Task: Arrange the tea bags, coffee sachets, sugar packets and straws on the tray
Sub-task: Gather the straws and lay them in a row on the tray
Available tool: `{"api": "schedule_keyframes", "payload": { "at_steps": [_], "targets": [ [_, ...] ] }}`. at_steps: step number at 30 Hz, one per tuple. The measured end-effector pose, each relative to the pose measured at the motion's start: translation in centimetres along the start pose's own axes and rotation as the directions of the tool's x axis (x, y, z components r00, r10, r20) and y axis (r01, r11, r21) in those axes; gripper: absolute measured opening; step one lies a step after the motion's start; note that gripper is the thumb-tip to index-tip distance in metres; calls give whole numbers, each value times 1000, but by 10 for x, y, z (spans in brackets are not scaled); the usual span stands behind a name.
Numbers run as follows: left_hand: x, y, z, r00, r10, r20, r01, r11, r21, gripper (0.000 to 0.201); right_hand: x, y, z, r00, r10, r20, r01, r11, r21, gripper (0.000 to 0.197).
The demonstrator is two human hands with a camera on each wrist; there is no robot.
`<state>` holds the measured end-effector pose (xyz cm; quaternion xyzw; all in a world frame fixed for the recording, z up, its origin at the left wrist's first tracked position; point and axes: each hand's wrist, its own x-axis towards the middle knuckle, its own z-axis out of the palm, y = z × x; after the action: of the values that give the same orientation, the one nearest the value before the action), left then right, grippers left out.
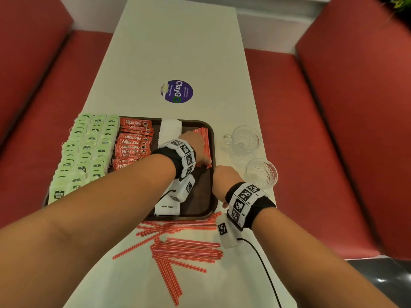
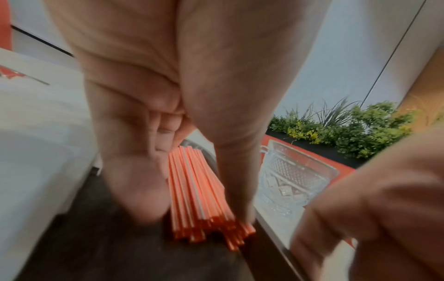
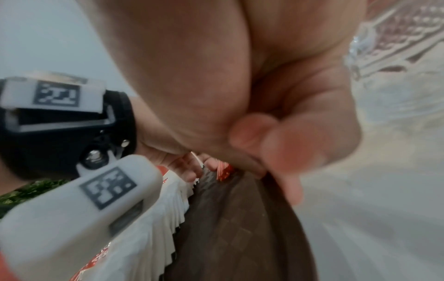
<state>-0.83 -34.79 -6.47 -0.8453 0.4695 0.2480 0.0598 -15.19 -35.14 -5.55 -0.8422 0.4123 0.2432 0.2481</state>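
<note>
Straws (image 2: 199, 192) between left fingers (image 2: 236, 190) (bunched).

Booth seating around a long white worktop

I see the white worktop (image 1: 178, 47) running away from me, a round purple sticker (image 1: 177, 91) at its centre, red upholstered benches (image 1: 347, 121) on both sides, dark glossy floor (image 1: 387, 278) at lower right, and green planter foliage (image 2: 348, 129) against a pale wall.

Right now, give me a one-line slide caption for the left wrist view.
Left hand sets a bundle of red straws on the brown tray, beside a glass cup.
</note>
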Motion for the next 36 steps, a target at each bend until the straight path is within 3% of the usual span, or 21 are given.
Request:
{"api": "schedule_keyframes", "payload": {
  "at_steps": [2,5,7,13,17,20,23,27,31,33,36],
  "targets": [
    [-2,2,5,999,2,48,-5,998,57,62,1,-2,0,1000,10,-5,-10,999,32,20],
    [5,6,13,999,-32,30,29,996,79,81,6,-5,1,1000,6,-18,-5,1000,29,18],
    [9,7,14,998,-55,22,54,997,53,83,8,-7,0,1000,10,-23,-10,1000,20,16],
    [-13,-9,2,997,58,-53,-61,997,-43,72,4,-6,4,994,47,-98,-39,996,84,19],
    [-50,-36,0,963,159,-218,-194,969,-151,51,-13,-4,10,984,53,-167,-33,992,122,23],
    [-96,-61,10,938,252,-237,-286,950,-125,31,-34,0,19,975,-70,-210,74,997,10,26],
    [-145,-82,28,939,311,-144,-321,945,-54,23,-53,5,34,981,-152,-118,129,976,-176,21],
    [-194,-101,59,933,360,-22,-358,931,74,25,-72,11,57,990,-140,-29,122,933,-338,45],
    [-213,-113,87,924,378,-58,-363,916,172,28,-86,11,75,987,-159,-3,149,926,-348,73],
    [-214,-116,98,919,391,-45,-374,904,206,41,-92,7,81,988,-157,-14,142,923,-357,82],
    [-212,-120,111,928,372,28,-366,893,260,75,-99,-1,90,989,-144,-15,128,916,-380,101]
  ]
}}
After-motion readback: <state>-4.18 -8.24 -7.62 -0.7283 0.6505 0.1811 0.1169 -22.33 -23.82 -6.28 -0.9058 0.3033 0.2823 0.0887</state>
